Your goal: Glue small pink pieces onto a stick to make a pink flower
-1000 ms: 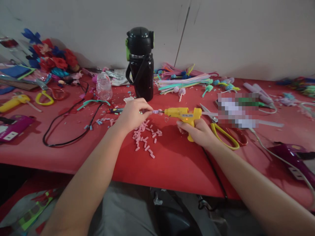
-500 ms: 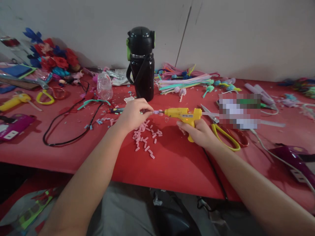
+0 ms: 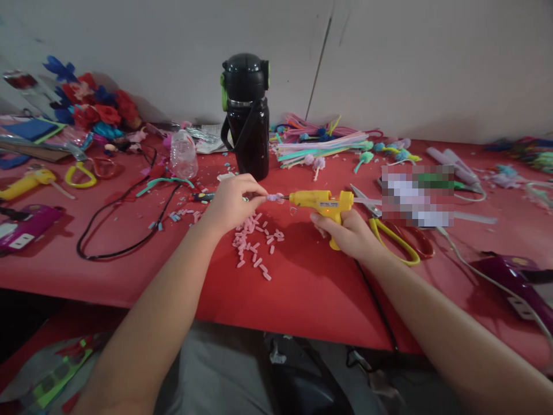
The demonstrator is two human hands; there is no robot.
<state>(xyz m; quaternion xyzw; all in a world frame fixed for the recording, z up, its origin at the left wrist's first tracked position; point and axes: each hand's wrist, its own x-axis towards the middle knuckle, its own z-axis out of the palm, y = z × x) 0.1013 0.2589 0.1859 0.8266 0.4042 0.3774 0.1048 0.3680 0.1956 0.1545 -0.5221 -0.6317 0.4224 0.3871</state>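
Observation:
Between thumb and fingers, my left hand (image 3: 237,203) pinches a small lilac fuzzy piece (image 3: 273,197), which sticks out to the right of my fingertips. My right hand (image 3: 348,231) is wrapped round the grip of a yellow hot glue gun (image 3: 322,200), its small orange light lit. The gun's nozzle points left and meets or nearly meets the lilac piece; I cannot tell whether they touch. A clear glue stick juts from the gun's back end. Below my left hand, many short pink cut pieces (image 3: 254,245) lie scattered on the red tabletop (image 3: 276,305).
A black bottle (image 3: 248,121) stands behind my left hand. Pipe cleaners (image 3: 324,147) lie at the back. Open scissors (image 3: 393,239) rest right of the glue gun, whose black cord (image 3: 380,311) runs over the front edge. A clear plastic bottle (image 3: 184,154) stands left.
The view has shifted very slightly. Both hands keep the same hold, and the nozzle stays at the lilac piece.

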